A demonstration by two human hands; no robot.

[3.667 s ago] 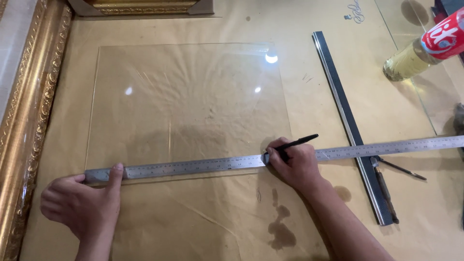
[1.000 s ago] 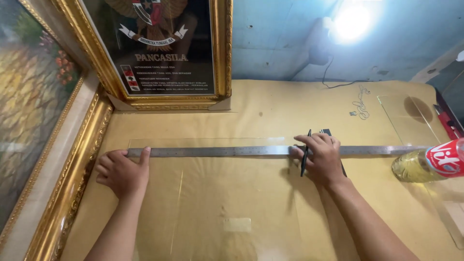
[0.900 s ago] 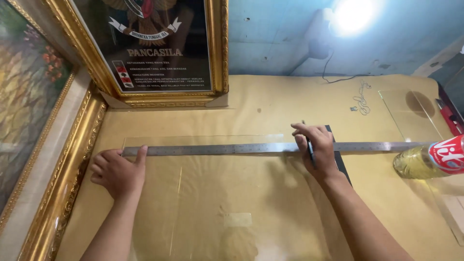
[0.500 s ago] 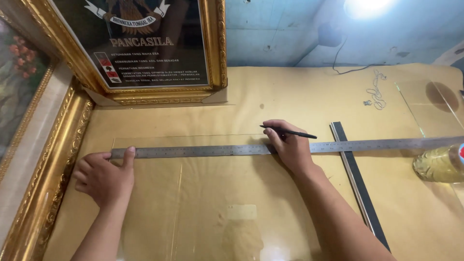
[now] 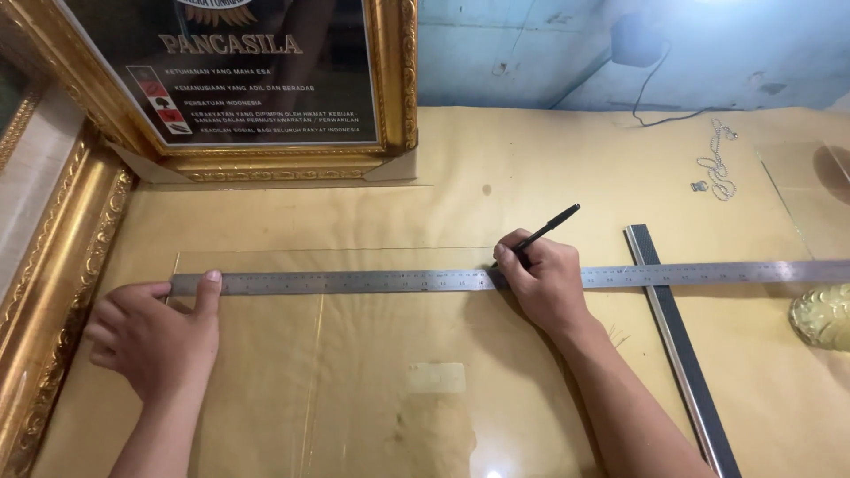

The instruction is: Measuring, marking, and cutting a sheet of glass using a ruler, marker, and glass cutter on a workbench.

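A clear glass sheet (image 5: 372,372) lies flat on the brown paper-covered table (image 5: 549,168). Across its far edge lies a long steel ruler (image 5: 372,281). My left hand (image 5: 155,332) presses the ruler's left end down with thumb and fingertip. My right hand (image 5: 549,283) rests on the ruler near its middle and grips a black pen (image 5: 547,228), its tip down at the ruler's far edge and its body slanting up to the right.
A gold-framed poster (image 5: 266,80) leans at the back left. Another ornate gold frame (image 5: 53,292) runs along the left side. A dark metal bar (image 5: 677,345) lies under the ruler at the right, a bottle's base (image 5: 822,317) at the right edge, a bead chain (image 5: 717,168) beyond.
The view has tilted down and drawn closer. Both hands and the ruler have kept their places on the glass; my right hand has stayed at the ruler's middle with the pen.
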